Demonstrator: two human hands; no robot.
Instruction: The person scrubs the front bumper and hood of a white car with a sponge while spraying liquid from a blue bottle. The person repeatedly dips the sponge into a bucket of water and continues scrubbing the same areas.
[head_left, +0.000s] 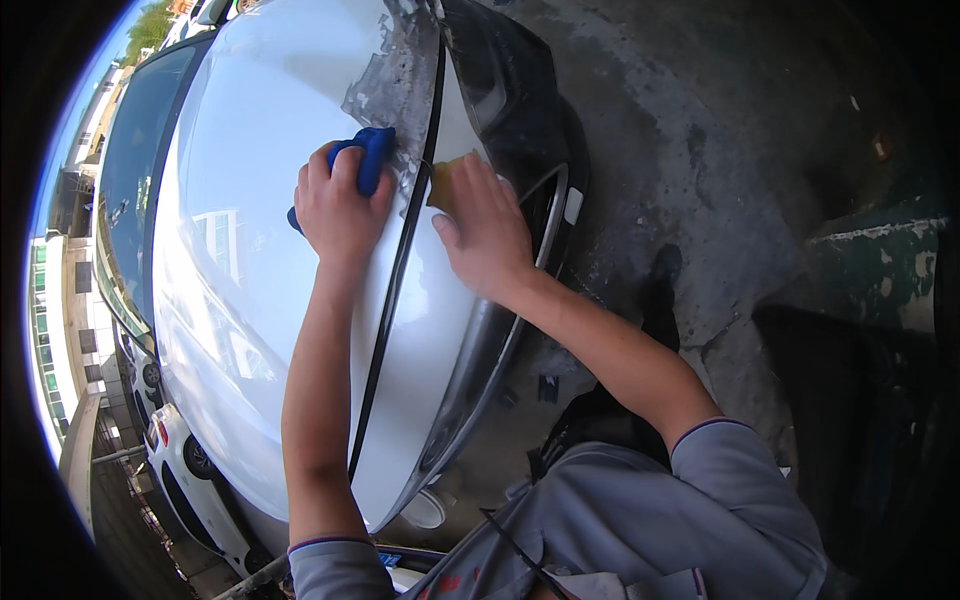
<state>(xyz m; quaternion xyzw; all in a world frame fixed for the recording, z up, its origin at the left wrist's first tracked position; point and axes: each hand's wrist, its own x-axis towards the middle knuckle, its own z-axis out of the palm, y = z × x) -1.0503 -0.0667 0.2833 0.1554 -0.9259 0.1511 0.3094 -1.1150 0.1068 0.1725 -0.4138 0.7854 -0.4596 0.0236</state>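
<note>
My left hand (341, 206) grips a bunched blue cloth (373, 154) and rests on the white car hood (277, 165) near its front edge. Fingers held flat, my right hand (484, 225) presses a yellow sheet, probably sandpaper (444, 184), against the white front bumper (420, 300). A dark gap (405, 247) runs between hood and bumper, with one hand on either side of it. Just beyond the cloth lies a grey, rough patch (401, 82) with ragged paint edges. Part of the yellow sheet is hidden beneath my right fingers.
Black lower trim and a grille (551, 191) border the bumper on the right. Stained concrete floor (630, 150) lies beyond. A white bucket (425, 510) stands low near the bumper's near end. A worn green object (877, 277) is at right; another white car (195, 480) is parked left.
</note>
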